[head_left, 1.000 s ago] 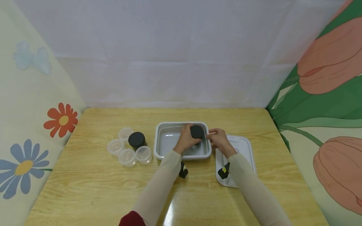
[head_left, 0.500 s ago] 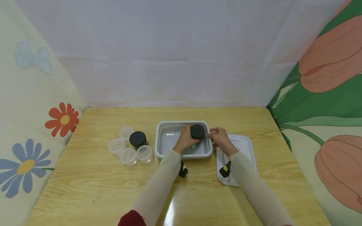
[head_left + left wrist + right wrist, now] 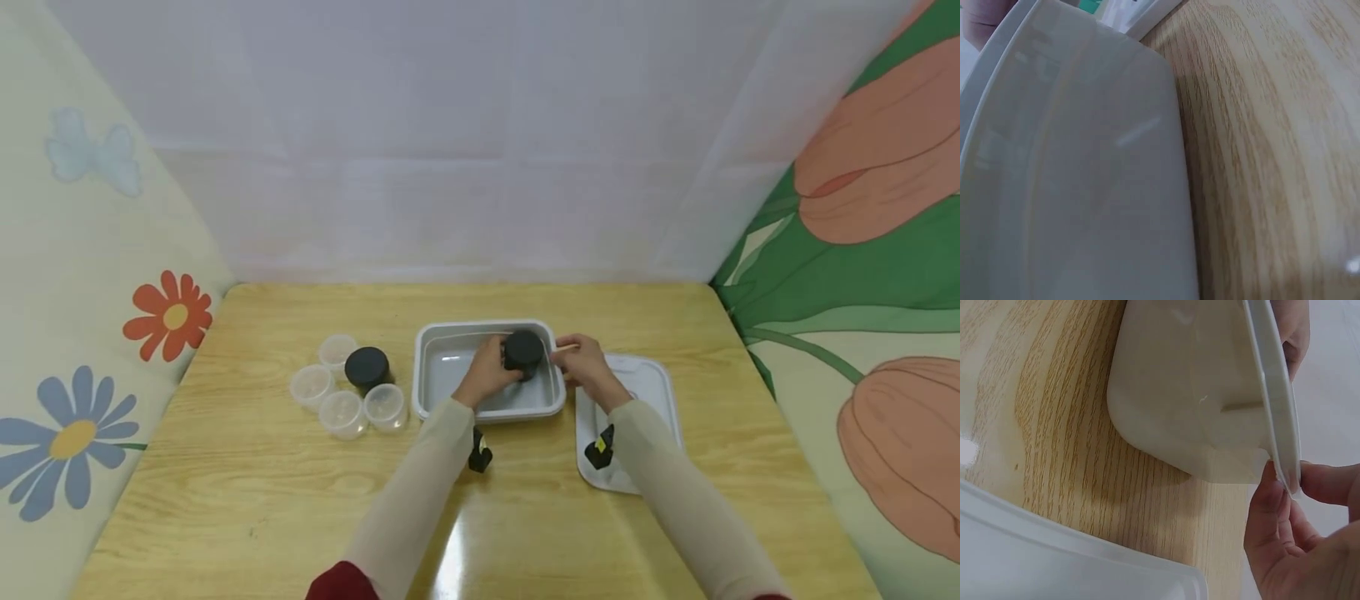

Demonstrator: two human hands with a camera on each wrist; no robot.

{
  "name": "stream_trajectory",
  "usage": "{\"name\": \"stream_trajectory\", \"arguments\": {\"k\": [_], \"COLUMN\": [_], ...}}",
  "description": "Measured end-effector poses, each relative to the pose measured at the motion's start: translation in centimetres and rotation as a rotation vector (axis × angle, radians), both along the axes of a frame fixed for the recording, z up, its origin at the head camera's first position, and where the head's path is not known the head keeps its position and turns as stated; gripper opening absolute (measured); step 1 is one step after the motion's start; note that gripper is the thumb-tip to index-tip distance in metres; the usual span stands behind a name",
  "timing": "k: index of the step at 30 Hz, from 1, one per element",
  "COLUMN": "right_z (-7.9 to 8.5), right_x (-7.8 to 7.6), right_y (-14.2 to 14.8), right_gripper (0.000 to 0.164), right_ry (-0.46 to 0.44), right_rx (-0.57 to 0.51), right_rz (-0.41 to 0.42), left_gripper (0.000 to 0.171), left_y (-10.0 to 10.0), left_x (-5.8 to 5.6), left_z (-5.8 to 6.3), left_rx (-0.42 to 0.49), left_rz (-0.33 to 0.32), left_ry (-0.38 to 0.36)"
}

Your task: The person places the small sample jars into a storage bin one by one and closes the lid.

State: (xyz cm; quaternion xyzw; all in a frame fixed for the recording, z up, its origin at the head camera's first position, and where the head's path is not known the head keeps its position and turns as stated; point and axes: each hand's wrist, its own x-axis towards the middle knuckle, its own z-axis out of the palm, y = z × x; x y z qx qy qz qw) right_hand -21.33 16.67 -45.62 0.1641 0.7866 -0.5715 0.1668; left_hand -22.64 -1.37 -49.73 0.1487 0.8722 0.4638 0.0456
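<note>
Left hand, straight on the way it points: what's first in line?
The black-lidded jar, already at the fingers of the left hand. Past that, probably the far wall of the grey tray, toward its right corner; hand height against the rim is unclear.

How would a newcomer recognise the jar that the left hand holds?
Find the grey tray on the wooden table. Inside, toward its right end, is the black-topped jar. The other dark jar stands among clear cups; only this one is gripped by the left hand.
</note>
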Motion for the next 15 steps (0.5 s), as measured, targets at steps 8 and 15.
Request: {"name": "stream_trajectory", "arguments": {"k": [8,15], "right_z": [-0.1,0.0], "right_x": [0.2,0.1], "right_y": [-0.3,0.0], "right_gripper": [0.039,0.042], "right_ry": [0.006,0.0], "right_rx": [0.005,0.014], "right_rz": [-0.005,0.003], "left_gripper": [0.058,0.059], "left_y": [-1.5,-3.8], "left_x": [0.5,0.9], "left_z": [1.1,3.3], "left_rx": [0.011,0.069], "left_rz": [0.048,0.112], "left_ry": [-0.076,-0.099]}}
